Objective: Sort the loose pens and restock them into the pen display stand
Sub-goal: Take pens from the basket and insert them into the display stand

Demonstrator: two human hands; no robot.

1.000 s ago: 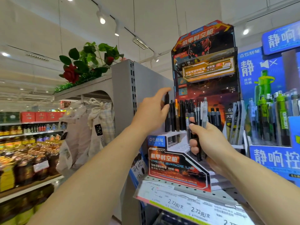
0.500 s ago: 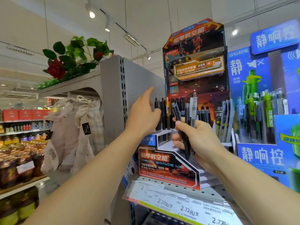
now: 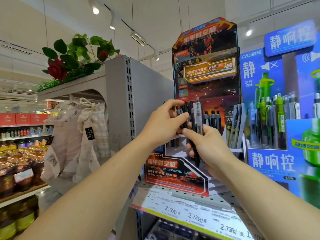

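Here the right hand [image 3: 207, 146] grips a pen bundle [image 3: 194, 129]; the left hand [image 3: 164, 123] pinches one dark pen [image 3: 181, 118].

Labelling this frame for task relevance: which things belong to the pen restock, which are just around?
In the job:
left hand, pinching a dark pen
right hand, holding a bunch of pens
orange pen display stand

Just around:
blue display
price strip
cloth bags
fake roses
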